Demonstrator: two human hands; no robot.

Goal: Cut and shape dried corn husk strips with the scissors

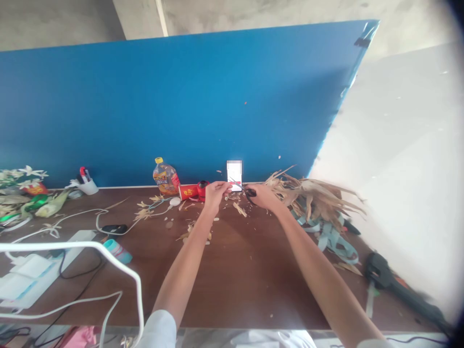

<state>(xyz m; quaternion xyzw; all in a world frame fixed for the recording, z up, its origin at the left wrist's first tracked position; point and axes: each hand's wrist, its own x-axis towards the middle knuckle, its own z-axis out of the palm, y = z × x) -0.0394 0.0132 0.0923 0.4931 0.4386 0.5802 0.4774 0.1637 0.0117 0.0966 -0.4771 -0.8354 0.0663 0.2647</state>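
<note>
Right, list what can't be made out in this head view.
Head view:
The small dark-handled tool between the left hand and right hand: fingers hide most of it.
The white upright card: its face is blurred out.
The bottle's label: too small to read.
Black object, lower right: blurred at the lens edge.

scissors [250, 192]: black, probably | dry husks [311, 195]: tan | partition [145, 106]: blue | cup [187, 192]: red

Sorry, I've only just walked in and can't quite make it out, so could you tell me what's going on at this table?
A person is working with both bare hands above a brown table. The right hand grips what look like black-handled scissors, while the left hand pinches a thin strip near them. Dried leaves lie heaped to the right, with scraps scattered nearby.
</note>
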